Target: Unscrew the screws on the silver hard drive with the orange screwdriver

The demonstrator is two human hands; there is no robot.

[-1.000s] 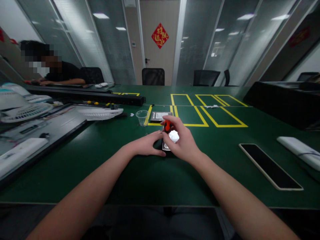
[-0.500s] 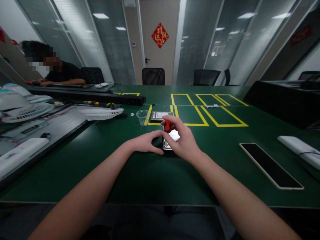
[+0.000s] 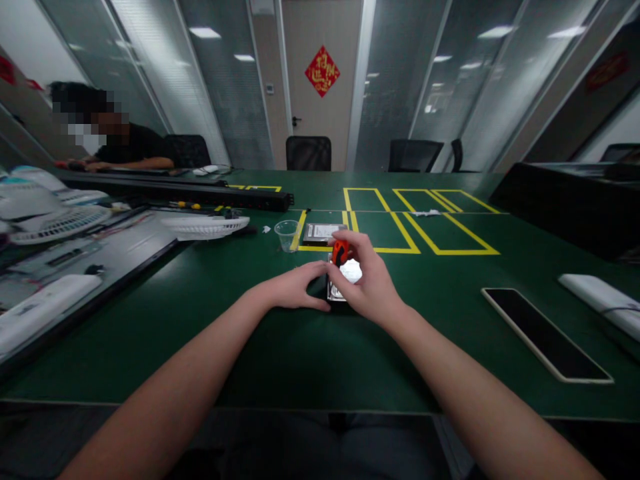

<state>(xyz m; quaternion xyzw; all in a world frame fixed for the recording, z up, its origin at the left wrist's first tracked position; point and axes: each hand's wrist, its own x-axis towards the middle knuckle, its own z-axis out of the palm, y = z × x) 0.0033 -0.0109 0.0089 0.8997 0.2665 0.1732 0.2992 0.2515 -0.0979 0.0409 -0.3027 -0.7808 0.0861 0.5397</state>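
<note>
On the green table right before me lies a hard drive (image 3: 338, 292), silver with a bright label. My left hand (image 3: 299, 285) grips its left side between thumb and fingers. In my right hand (image 3: 374, 279) is a screwdriver (image 3: 341, 251) with an orange-red and black handle, pinched between thumb and fingers. It stands upright over the drive's upper left part; its tip is hidden behind my hands. A second hard drive (image 3: 320, 231) rests just beyond, inside yellow tape. Left of that one stands a clear plastic cup (image 3: 287, 235).
White fan parts (image 3: 210, 227) and a metal panel (image 3: 135, 243) occupy the left, with long black bars (image 3: 240, 196) behind. To the right are a phone (image 3: 547, 335), a white power strip (image 3: 603, 300) and a black case (image 3: 560, 207). Another person (image 3: 140, 147) sits far left.
The screwdriver handle has turned in my right fingers, its black and orange pattern now facing differently. My left hand keeps its place on the drive. The whole view has shifted slightly.
</note>
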